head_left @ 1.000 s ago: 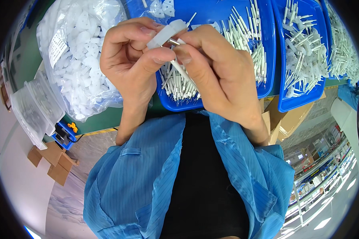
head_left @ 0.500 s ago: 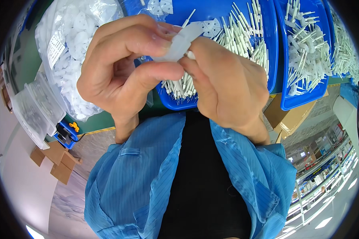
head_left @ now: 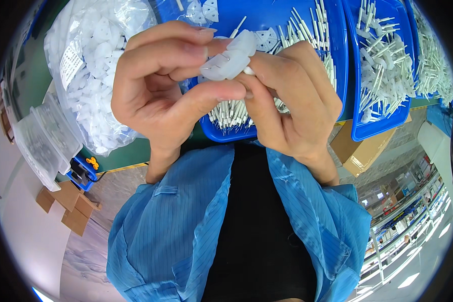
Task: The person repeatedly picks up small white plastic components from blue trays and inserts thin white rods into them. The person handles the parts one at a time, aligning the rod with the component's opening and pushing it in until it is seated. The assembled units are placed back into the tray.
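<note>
Both hands are raised close under the camera, meeting over the near edge of the table point(head_left: 131, 156). The left hand point(head_left: 161, 93) has its grip clamped on a small stack of white plastic pieces point(head_left: 229, 58), thumb below and forefinger curled over the top. The right hand point(head_left: 292, 105) comes in from the right, its grip pinched on a thin white pin point(head_left: 248, 71) whose end meets the right side of the stack; how far the pin goes in cannot be told.

Behind the hands, a blue tray point(head_left: 287, 20) holds a heap of white pins, with a few flat white pieces at its far left corner. A second blue tray point(head_left: 382, 123) to the right is full of pins with crosswise ends, and a third shows at the far right rim. To the left lies a clear bag point(head_left: 93, 65) stuffed with flat white pieces, and a stack of clear lidded boxes point(head_left: 43, 141) sits at the left rim. Blue sleeves fill the near part of the view.
</note>
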The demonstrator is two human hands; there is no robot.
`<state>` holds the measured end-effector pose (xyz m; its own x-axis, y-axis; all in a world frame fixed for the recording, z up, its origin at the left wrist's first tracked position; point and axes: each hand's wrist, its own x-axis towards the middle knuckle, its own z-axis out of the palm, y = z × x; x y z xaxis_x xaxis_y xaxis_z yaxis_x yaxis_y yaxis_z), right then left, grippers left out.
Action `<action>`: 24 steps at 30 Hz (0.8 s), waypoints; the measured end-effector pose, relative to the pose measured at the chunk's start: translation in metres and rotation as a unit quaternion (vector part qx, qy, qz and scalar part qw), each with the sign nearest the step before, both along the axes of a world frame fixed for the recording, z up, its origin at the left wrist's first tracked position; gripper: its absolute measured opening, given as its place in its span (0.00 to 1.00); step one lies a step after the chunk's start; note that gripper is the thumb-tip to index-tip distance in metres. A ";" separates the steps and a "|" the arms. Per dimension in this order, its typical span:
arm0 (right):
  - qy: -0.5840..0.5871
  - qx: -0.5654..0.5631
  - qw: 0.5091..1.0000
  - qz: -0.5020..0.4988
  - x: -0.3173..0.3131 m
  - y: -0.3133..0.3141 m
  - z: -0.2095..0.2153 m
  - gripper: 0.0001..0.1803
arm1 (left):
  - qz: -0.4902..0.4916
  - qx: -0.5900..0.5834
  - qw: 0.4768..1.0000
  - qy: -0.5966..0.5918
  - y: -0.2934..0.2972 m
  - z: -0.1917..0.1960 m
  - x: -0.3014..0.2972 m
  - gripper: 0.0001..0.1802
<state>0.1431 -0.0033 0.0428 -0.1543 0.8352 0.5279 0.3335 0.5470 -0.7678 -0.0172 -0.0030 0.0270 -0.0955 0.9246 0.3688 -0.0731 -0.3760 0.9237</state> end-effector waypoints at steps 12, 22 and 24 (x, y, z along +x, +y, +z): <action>-0.094 0.060 0.993 -0.025 0.003 -0.004 0.000 0.14 | -0.069 0.072 0.991 0.094 0.005 -0.001 -0.009 0.25; -0.138 -0.034 0.990 -0.001 0.022 -0.006 -0.002 0.14 | -0.097 -0.005 0.986 0.133 0.000 0.010 -0.008 0.21; -0.066 -0.085 0.994 0.013 0.021 -0.007 -0.005 0.14 | -0.103 0.034 0.981 0.161 0.003 0.007 -0.014 0.19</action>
